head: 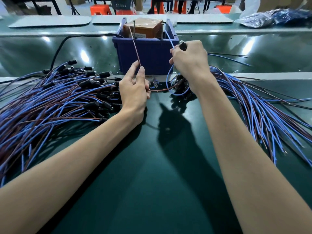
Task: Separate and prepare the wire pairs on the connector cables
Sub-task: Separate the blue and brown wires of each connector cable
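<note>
My left grip (135,85) pinches the brown wire (134,46) between thumb and forefinger. The wire looks thin, light and soft (I judge a pinch is enough). My right grip (189,59) is closed around the black connector (183,45); the blue wire (166,79) loops below it.

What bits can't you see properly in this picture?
- Head view: the black connector is mostly covered by the right hand.
- Head view: the label on the brown box is too small to read.
- Head view: the left wire pile is cut off by the left edge.
</note>
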